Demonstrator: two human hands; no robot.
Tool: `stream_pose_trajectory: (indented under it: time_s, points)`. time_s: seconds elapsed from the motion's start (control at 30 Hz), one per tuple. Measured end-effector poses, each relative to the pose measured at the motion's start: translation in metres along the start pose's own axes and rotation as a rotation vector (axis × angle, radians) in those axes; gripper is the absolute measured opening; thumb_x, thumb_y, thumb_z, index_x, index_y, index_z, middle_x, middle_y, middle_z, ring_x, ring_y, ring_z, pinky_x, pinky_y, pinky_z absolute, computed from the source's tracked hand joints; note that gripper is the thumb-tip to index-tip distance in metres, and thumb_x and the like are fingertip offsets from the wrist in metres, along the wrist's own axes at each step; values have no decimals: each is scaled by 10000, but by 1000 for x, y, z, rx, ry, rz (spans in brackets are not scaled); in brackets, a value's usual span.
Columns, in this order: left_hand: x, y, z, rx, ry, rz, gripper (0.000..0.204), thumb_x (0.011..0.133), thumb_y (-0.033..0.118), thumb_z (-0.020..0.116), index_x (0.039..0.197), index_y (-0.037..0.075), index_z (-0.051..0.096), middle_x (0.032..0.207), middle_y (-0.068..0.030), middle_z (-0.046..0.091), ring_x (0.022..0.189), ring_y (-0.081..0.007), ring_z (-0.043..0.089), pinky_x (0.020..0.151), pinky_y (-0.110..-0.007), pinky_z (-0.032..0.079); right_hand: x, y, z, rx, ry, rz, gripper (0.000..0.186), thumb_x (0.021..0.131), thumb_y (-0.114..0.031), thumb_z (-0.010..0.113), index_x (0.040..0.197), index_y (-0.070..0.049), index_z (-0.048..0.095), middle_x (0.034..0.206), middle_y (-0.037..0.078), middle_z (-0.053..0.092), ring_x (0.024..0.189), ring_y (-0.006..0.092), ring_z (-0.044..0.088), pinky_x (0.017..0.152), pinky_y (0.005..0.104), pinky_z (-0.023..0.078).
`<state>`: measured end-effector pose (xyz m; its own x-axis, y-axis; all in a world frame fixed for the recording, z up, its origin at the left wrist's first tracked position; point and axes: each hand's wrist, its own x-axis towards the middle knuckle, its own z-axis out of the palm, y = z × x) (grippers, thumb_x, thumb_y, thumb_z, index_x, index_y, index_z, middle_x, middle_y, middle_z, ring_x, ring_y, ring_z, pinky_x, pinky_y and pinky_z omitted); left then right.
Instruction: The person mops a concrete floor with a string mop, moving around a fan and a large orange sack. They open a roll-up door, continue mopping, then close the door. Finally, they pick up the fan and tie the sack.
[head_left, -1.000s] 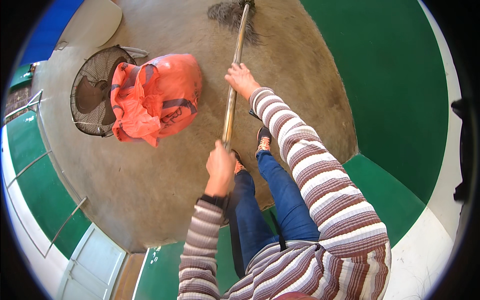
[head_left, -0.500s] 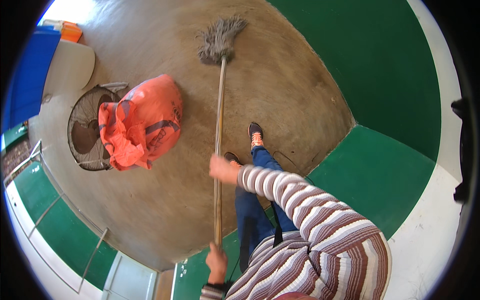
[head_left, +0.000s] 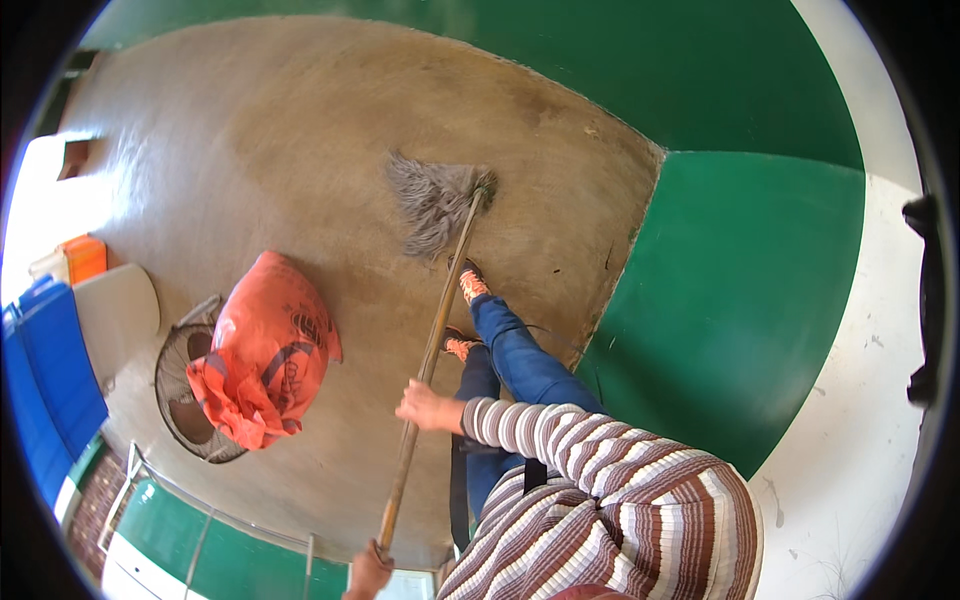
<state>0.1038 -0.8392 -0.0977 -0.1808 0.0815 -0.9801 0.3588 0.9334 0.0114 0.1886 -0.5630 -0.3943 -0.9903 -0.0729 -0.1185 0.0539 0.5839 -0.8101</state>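
Clasping a long, brown wooden mop handle (head_left: 445, 308) in left grip (head_left: 371, 570) at its near end, right grip (head_left: 428, 408) partway up, with grey stringy mop head (head_left: 435, 205) beyond on brown floor (head_left: 310, 130).

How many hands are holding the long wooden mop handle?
2: the bare right hand grips the handle partway along; the bare left hand, its end near the picture's lower edge.

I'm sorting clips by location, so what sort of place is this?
Probably a plain utility or common room, though its exact use isn't clear: bare brown floor, green-and-white walls, and a caged fan beside a bulging orange-red bag.
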Motion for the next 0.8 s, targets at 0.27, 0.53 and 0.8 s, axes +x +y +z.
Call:
stream_pose_trajectory:
  time_s: [0.27, 0.53, 0.8]
  points:
    - [113, 223, -180, 468, 151, 294, 212, 797, 180, 592, 976, 71, 557, 746, -244, 641, 739, -420, 638, 643, -520, 503, -35, 154, -155, -166, 270, 280, 77, 624, -127, 631, 670, -160, 577, 667, 41, 594, 721, 284, 588, 702, 424, 428]
    - [160, 398, -225, 21, -426, 360, 183, 773, 192, 673, 821, 46, 574, 534, -96, 533, 398, -240, 535, 361, -360, 405, -127, 189, -238, -120, 817, 582, 88, 698, -69, 600, 694, -114, 524, 703, 72, 550, 749, 301, 537, 708, 404, 385]
    - [122, 342, -273, -505, -869, 8, 213, 759, 175, 665, 678, 71, 497, 499, -35, 474, 351, -150, 457, 333, -299, 345, -69, 137, -247, -112, 722, 575, 59, 722, -116, 608, 734, -130, 552, 702, 55, 525, 746, 290, 523, 733, 406, 386]
